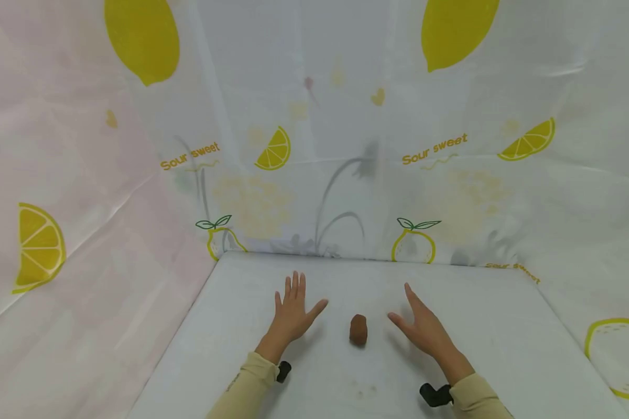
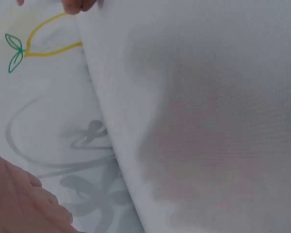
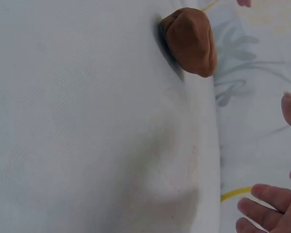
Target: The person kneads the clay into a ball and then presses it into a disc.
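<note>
Hovering left of the brown clay-like lump (image 1: 359,330): left hand (image 1: 290,319), fingers straight and spread, released. Lump itself sits on the white table (image 1: 320,384), between both hands, touching neither. Lemon-print sheet (image 1: 340,192) hangs behind lump. Right of lump: right hand (image 1: 425,330), thumb away from extended fingers, also released.

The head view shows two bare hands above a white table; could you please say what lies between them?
A brown, lumpy, clay-like piece lies on the white table between the left hand and the right hand, as the head view shows.
</note>
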Demonstrator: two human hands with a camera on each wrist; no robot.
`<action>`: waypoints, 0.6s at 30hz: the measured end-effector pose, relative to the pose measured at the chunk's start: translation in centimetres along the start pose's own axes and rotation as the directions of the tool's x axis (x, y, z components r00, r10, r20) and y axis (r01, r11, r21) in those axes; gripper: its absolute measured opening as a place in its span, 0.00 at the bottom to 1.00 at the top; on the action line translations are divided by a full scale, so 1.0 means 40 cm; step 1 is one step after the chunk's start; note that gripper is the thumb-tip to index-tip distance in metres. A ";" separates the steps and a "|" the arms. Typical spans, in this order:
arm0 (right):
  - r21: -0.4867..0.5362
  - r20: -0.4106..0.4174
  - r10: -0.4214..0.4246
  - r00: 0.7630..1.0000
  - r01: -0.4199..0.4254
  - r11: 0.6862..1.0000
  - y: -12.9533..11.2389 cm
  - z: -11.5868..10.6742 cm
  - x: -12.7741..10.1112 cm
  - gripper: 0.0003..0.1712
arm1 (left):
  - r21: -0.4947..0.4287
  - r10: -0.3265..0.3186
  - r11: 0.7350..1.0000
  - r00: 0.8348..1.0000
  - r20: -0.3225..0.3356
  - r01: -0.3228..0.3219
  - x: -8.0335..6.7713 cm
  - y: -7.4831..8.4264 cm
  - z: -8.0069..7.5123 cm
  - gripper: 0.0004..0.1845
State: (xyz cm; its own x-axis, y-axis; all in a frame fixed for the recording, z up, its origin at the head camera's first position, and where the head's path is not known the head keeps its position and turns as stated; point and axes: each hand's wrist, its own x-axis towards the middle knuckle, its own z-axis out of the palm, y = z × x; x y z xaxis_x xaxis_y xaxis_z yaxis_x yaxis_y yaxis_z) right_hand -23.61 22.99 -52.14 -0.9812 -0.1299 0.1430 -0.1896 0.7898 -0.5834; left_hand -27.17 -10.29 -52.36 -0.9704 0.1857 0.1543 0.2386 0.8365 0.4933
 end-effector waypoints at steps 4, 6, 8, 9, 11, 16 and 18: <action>0.002 0.005 0.010 1.000 -0.010 1.000 -0.005 0.003 0.000 0.54 | -0.130 0.003 0.991 1.000 0.025 0.000 0.000 0.005 0.004 0.53; 0.005 0.005 0.008 1.000 -0.008 1.000 -0.008 0.005 0.001 0.54 | -0.173 0.009 0.985 1.000 0.029 -0.004 0.000 0.007 0.004 0.51; 0.014 0.006 0.005 1.000 -0.005 1.000 -0.012 0.007 0.001 0.53 | -0.211 0.015 0.977 0.999 0.032 -0.008 0.001 0.010 0.003 0.50; 0.017 0.008 0.001 1.000 -0.001 1.000 -0.014 0.008 0.001 0.53 | -0.234 0.017 0.972 0.999 0.035 -0.009 0.001 0.011 0.002 0.50; 0.024 0.012 -0.006 1.000 0.005 1.000 -0.017 0.010 0.001 0.53 | -0.281 0.015 0.960 0.999 0.046 -0.001 0.000 0.014 0.001 0.49; 0.042 0.027 -0.015 1.000 0.014 0.999 -0.021 0.018 0.004 0.53 | -0.413 0.018 0.911 0.996 0.084 0.018 0.002 0.022 0.001 0.47; 0.049 0.034 -0.013 0.999 0.011 0.999 -0.023 0.023 0.006 0.54 | -0.456 0.023 0.890 0.995 0.098 0.024 0.005 0.026 0.002 0.46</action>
State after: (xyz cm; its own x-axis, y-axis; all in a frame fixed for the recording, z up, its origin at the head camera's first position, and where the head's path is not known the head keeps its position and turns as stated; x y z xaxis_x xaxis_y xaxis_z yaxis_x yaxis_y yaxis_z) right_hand -23.70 21.67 -52.32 -0.9793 -0.1606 0.1233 -0.2024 0.7578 -0.6203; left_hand -27.13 -9.34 -51.90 -0.9635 0.2550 0.0812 0.2061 0.5135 0.8330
